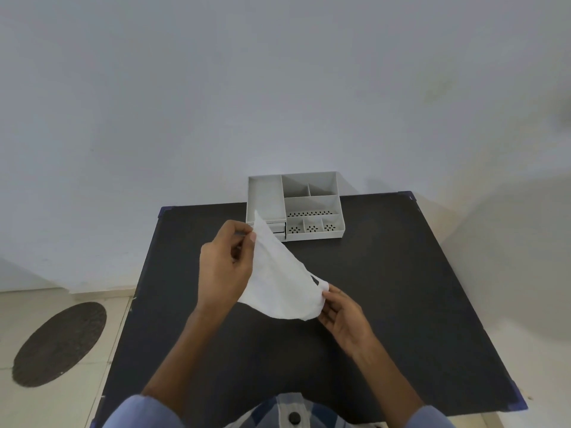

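Observation:
A white cloth (pixel 278 279) hangs stretched in the air above the middle of the black table (pixel 401 288). My left hand (pixel 224 267) pinches its upper corner between thumb and fingers. My right hand (pixel 343 316) pinches its lower right corner, lower and closer to me. The cloth sags between the two hands. Its top corner overlaps the front left of a grey desk organiser (pixel 295 205) at the table's far edge.
The organiser has several open compartments, some with perforated fronts, and small drawers partly hidden by the cloth. It stands against a pale wall (pixel 278 88). A dark oval mat (pixel 58 344) lies on the tiled floor to the left of the table.

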